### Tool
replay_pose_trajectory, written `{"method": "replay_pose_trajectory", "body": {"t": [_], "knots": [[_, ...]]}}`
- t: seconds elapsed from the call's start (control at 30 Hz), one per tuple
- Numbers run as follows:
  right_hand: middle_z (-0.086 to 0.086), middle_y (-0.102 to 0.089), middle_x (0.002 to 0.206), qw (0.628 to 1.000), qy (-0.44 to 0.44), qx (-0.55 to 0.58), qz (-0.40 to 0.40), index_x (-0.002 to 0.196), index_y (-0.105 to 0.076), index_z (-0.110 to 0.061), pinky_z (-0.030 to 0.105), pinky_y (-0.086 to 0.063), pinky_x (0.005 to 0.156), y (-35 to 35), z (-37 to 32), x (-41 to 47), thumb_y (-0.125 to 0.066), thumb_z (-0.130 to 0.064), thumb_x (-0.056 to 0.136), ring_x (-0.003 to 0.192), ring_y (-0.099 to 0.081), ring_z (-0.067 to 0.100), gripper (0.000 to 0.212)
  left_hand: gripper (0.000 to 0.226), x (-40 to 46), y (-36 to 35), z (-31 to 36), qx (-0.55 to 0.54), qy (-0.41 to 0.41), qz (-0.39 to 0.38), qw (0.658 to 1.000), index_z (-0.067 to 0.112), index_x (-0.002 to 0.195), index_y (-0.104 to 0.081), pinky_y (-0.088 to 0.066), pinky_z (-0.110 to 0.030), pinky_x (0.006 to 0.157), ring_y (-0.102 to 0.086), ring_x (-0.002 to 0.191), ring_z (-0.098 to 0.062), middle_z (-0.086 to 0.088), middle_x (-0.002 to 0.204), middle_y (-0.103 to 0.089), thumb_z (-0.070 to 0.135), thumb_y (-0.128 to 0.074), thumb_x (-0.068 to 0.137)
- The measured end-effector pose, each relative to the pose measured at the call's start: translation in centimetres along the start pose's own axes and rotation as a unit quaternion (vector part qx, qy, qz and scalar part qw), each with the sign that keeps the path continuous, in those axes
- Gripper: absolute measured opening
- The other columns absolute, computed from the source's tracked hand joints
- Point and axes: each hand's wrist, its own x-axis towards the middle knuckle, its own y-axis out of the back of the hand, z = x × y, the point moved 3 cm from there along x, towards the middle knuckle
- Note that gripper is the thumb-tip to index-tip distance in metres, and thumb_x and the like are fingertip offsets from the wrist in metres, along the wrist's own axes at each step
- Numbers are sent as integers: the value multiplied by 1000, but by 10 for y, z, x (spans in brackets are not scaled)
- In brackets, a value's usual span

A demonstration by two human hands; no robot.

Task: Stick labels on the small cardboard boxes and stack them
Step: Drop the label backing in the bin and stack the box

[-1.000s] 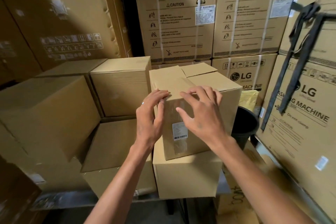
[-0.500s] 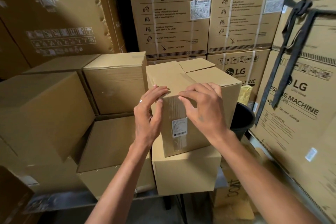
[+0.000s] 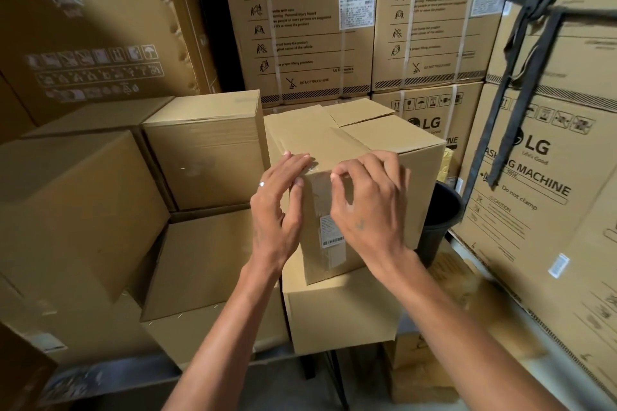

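Observation:
A small cardboard box (image 3: 384, 140) sits turned at an angle on top of another small box (image 3: 340, 314). Its near face carries a white barcode label (image 3: 330, 232) under a strip of clear tape (image 3: 322, 190). My left hand (image 3: 278, 210) lies with straight fingers over the box's upper near corner, fingertips on the tape's top end. My right hand (image 3: 370, 207) is on the near face beside the label, its fingers bent and their tips pressing at the top edge.
More small boxes are stacked at the left (image 3: 203, 150) and lower left (image 3: 66, 210). Tall LG washing machine cartons (image 3: 534, 183) wall in the back and right. A black bucket (image 3: 440, 220) stands right of the stack. Black straps (image 3: 521, 83) hang at the right.
Both hands have slid up the near face toward the box's top edge, and my right hand's fingers have curled more. The boxes have stayed put.

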Motion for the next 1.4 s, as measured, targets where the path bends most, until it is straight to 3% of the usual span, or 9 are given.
{"method": "replay_pose_trajectory", "body": {"t": [0.23, 0.4, 0.77, 1.0, 1.2, 1.4], "knots": [[1, -59, 95, 992, -3, 74, -99, 97, -65, -15, 45, -47, 86, -7, 2, -2, -51, -19, 98, 102, -44, 22, 15, 45, 1, 2, 4, -11, -3, -11, 1000, 6, 148, -47, -51, -52, 103, -59, 129, -16, -2, 133, -66, 11, -51, 103], [-1, -55, 101, 986, 14, 83, -145, 104, -64, -18, 47, -46, 90, -2, 8, -3, -54, -21, 100, 108, -41, 20, 11, 43, 1, 1, 2, -28, 0, -7, 1000, 6, 146, -46, -52, -55, 100, -60, 128, -17, -2, 133, -65, 14, -49, 104], [-3, -56, 107, 981, 23, 101, -161, 105, -63, -20, 45, -42, 93, -1, 12, -8, -56, -23, 99, 111, -41, 19, 9, 41, 1, -1, 1, -31, 11, 9, 999, 3, 143, -50, -50, -54, 104, -59, 129, -21, -2, 132, -67, 13, -52, 103], [-11, -63, 102, 980, 18, 141, -138, 100, -64, -20, 33, -31, 87, -2, 5, -16, -60, -19, 100, 108, -46, 14, 5, 39, 2, 1, 2, -50, 29, 19, 998, 4, 141, -53, -49, -51, 105, -61, 127, -23, -2, 128, -70, 9, -55, 102], [-14, -66, 104, 972, 62, 155, -166, 100, -67, -20, 41, -36, 89, -1, 12, -22, -60, -22, 99, 108, -50, 15, 7, 37, 2, 0, 2, -49, 35, 21, 998, 3, 140, -54, -49, -52, 105, -60, 128, -24, -4, 128, -70, 8, -55, 103], [-14, -67, 105, 959, 111, 154, -208, 100, -67, -20, 37, -35, 90, 5, 15, -33, -64, -19, 97, 112, -49, 14, 5, 37, 1, 1, 3, -44, 43, 19, 998, 2, 140, -53, -48, -54, 106, -60, 129, -25, -4, 129, -69, 8, -54, 104]]}}
